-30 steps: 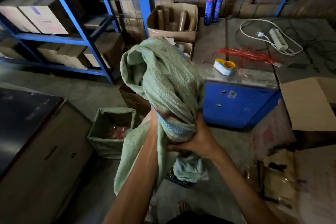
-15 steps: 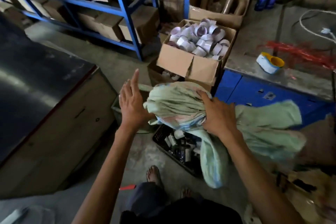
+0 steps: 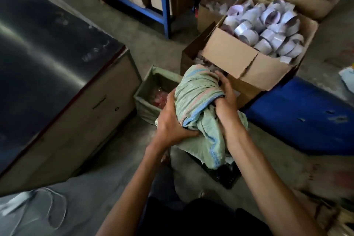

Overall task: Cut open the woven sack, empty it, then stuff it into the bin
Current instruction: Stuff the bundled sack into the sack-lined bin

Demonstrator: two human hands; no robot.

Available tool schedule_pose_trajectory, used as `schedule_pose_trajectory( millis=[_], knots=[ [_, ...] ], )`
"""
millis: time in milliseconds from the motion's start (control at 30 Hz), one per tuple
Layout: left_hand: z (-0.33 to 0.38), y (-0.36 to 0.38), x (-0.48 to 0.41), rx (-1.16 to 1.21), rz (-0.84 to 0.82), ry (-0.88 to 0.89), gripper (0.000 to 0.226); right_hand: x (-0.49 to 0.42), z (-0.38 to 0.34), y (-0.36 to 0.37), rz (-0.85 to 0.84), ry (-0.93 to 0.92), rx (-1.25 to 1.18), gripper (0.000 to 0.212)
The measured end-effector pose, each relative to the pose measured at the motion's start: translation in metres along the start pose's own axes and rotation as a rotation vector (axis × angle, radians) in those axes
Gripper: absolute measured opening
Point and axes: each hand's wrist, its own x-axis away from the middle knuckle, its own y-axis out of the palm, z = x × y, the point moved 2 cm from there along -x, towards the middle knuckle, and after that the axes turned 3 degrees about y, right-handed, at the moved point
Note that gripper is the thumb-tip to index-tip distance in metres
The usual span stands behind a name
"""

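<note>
The pale green woven sack (image 3: 199, 105) with blue and pink stripes is bunched into a tight bundle at the centre of the head view. My left hand (image 3: 172, 120) grips its lower left side. My right hand (image 3: 226, 97) clamps its right side, fingers pressed into the folds. A loose tail of the sack hangs down between my forearms. Just left of and beyond the bundle stands the bin (image 3: 151, 92), a box lined with green woven cloth, with red plastic scraps inside. The bundle hovers by the bin's near right corner.
A dark-topped wooden cabinet (image 3: 63, 86) fills the left. A cardboard box of tape rolls (image 3: 254, 51) sits behind the sack, on another box. A blue metal cabinet (image 3: 306, 119) is at right. A black crate (image 3: 226, 174) lies under the sack's tail. Blue shelving (image 3: 164, 5) stands behind.
The sack went from held high to bunched low beside the bin. My left hand, open half a second ago, now grips the bundle. The view has tilted downward.
</note>
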Motion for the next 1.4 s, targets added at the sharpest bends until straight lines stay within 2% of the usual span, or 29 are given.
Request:
schedule_pose_trajectory(
  millis=[100, 167, 200, 267, 300, 333, 400, 467, 567, 700, 800, 933, 1100, 1200, 1400],
  knots=[
    [-0.044, -0.03, -0.029, 0.007, 0.087, -0.134, 0.103, -0.029, 0.018, 0.05, -0.09, 0.155, 0.064, 0.054],
    [-0.077, -0.044, -0.045, 0.037, 0.107, -0.238, 0.091, -0.047, 0.031, 0.073, -0.201, 0.171, 0.22, 0.067],
    [-0.095, -0.05, -0.051, 0.048, 0.109, -0.295, 0.087, -0.057, 0.04, 0.081, -0.248, 0.15, 0.353, 0.074],
    [-0.131, -0.059, -0.06, 0.07, 0.116, -0.411, 0.082, -0.079, 0.059, 0.089, -0.245, 0.126, 0.778, 0.082],
    [-0.149, -0.062, -0.065, 0.084, 0.125, -0.463, 0.082, -0.089, 0.071, 0.089, -0.23, 0.179, 0.964, 0.084],
    [-0.166, -0.065, -0.069, 0.107, 0.137, -0.51, 0.082, -0.098, 0.085, 0.089, -0.232, 0.281, 1.029, 0.089],
    [-0.199, -0.064, -0.08, 0.16, 0.155, -0.588, 0.085, -0.114, 0.116, 0.091, -0.247, 0.499, 0.934, 0.095],
    [-0.228, -0.056, -0.092, 0.18, 0.137, -0.662, 0.087, -0.123, 0.15, 0.099, -0.269, 0.605, 0.762, 0.096],
    [-0.275, -0.035, -0.11, 0.227, 0.127, -0.769, 0.092, -0.139, 0.2, 0.118, -0.275, 0.648, 0.543, 0.104],
    [-0.339, -0.011, -0.136, 0.305, 0.161, -0.898, 0.095, -0.173, 0.255, 0.136, -0.267, 0.675, 0.508, 0.114],
    [-0.371, -0.002, -0.165, 0.363, 0.216, -0.897, 0.094, -0.209, 0.279, 0.149, -0.308, 0.627, 0.514, 0.109],
    [-0.4, 0.0, -0.215, 0.396, 0.303, -0.798, 0.105, -0.268, 0.292, 0.164, -0.33, 0.437, 0.551, 0.101],
    [-0.441, 0.008, -0.277, 0.379, 0.334, -0.647, 0.111, -0.335, 0.308, 0.186, -0.337, 0.22, 0.664, 0.083],
    [-0.482, 0.021, -0.303, 0.385, 0.303, -0.612, 0.11, -0.367, 0.34, 0.193, -0.358, 0.165, 0.726, 0.078],
    [-0.571, 0.062, -0.33, 0.346, 0.171, -0.63, 0.126, -0.418, 0.435, 0.181, -0.43, 0.101, 0.86, 0.076]
  ],
)
